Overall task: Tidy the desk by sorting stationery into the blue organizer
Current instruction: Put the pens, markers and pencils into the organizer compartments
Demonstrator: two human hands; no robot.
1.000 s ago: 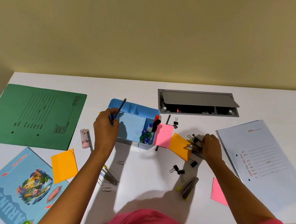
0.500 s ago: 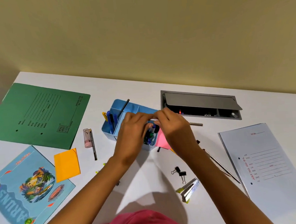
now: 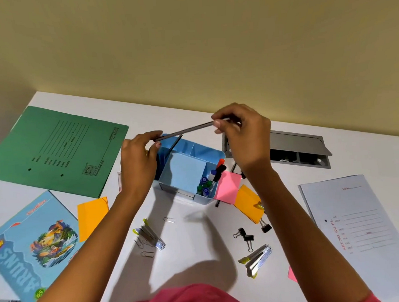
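One slim dark grey pencil (image 3: 186,130) is what we hold, pinched at both ends: our left hand (image 3: 137,161) grips the lower left tip, our right hand (image 3: 244,137) the higher right end. Its long axis runs left to right, nearly level, just above the far rim of the blue plastic organizer (image 3: 185,172). We judge the coming move needs that axis tipped upright, left end down into the far-left compartment, where a thin black pen (image 3: 174,144) leans. Our left hand is nearer that slot. Around the organizer on the white counter (image 3: 198,231) lie black binder clips (image 3: 245,237) and a pink sticky note (image 3: 227,186).
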